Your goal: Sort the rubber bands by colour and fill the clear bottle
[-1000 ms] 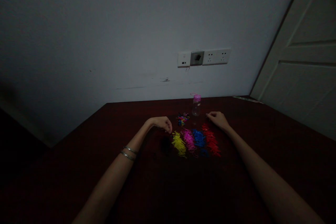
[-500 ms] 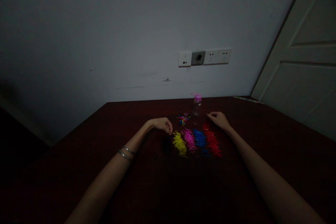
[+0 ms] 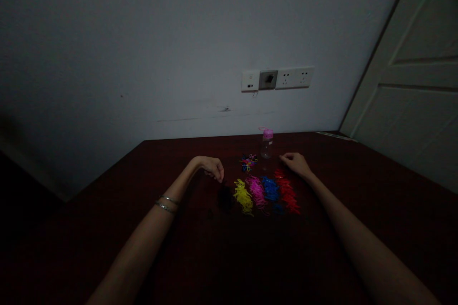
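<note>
My left hand [image 3: 213,169] is closed in a pinch at the far end of a dark pile [image 3: 225,197], probably black bands; whatever its fingertips hold is too dark to make out. To the right lie piles of small rubber bands: yellow [image 3: 244,197], pink [image 3: 256,189], blue [image 3: 271,188] and red [image 3: 287,193]. Beyond them is a small heap of mixed-colour bands [image 3: 248,162]. Just past the red pile, my right hand [image 3: 295,162] rests on the table with thumb and fingers together; anything between them is hidden.
A clear bottle with a pink lid [image 3: 267,134] stands behind the piles on the dark red table [image 3: 171,152]. The wall at the back carries switches and sockets [image 3: 277,79]. A white door [image 3: 415,90] is on the right.
My left hand has moved left, from beside the yellow pile to the far end of the dark pile. My right hand stays by the red pile. The view has shifted slightly.
</note>
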Demonstrator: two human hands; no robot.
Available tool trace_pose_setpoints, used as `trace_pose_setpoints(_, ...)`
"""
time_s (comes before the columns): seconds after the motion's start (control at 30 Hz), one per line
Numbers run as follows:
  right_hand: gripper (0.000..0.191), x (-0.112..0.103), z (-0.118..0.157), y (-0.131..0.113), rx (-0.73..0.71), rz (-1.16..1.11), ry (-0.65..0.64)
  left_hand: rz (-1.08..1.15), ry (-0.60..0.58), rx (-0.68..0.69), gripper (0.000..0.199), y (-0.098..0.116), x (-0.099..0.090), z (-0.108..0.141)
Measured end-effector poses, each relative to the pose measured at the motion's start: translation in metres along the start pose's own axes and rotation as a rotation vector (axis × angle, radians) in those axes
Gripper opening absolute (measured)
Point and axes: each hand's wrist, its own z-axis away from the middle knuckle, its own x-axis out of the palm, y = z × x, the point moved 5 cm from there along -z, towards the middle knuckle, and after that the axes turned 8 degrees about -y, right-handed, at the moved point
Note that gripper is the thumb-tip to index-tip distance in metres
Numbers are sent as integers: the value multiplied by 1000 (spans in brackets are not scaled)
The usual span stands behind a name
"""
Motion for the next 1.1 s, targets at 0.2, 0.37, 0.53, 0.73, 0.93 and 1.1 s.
trace_pose_setpoints(0.2,33,4,-2,-10,-63,-114,-95,84,387,186,20,4,-33,-10)
trace_pose_setpoints(0.37,29,13,0,-58,-180,-123,-215,184,768,225,20,-5,-52,-28)
trace_pose_setpoints(0.53,23,32,11,-126,-376,-23,-380,198,1054,176,24,-26,-55,-35)
trace_pose_setpoints(0.73,15,52,25,-146,-405,262,-475,220,1099,216,27,-40,-52,-34)
trace_pose_setpoints(0.93,15,56,28,-132,-312,406,-424,186,1092,225,25,-46,-54,-39)
trace_pose_setpoints(1.1,19,57,29,-131,-317,474,-413,156,1101,239,25,-47,-54,-41)
